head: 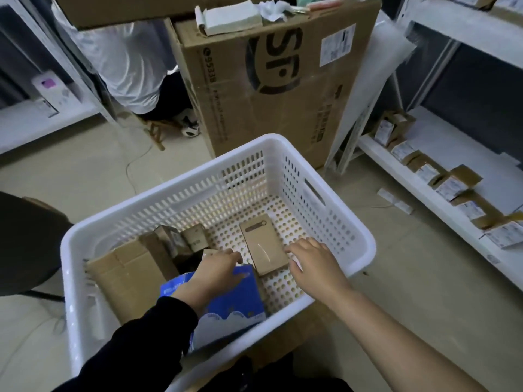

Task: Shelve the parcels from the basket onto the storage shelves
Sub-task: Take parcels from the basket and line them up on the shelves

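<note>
A white perforated basket (334, 193) stands on the floor in front of me. Inside lie a flat brown parcel (261, 244), a blue and white box (240, 304), a larger cardboard box (127, 275) and some small brown parcels (181, 241). My left hand (216, 271) rests on the top edge of the blue box, fingers bent over it. My right hand (314, 264) reaches into the basket just right of the flat brown parcel, fingers relaxed, holding nothing that I can see.
A white shelf (410, 179) on the right carries a row of several labelled brown parcels (452, 185). A big SF carton (277, 80) stands behind the basket. A person in white (124, 66) crouches at the back left beside another shelf (34, 123).
</note>
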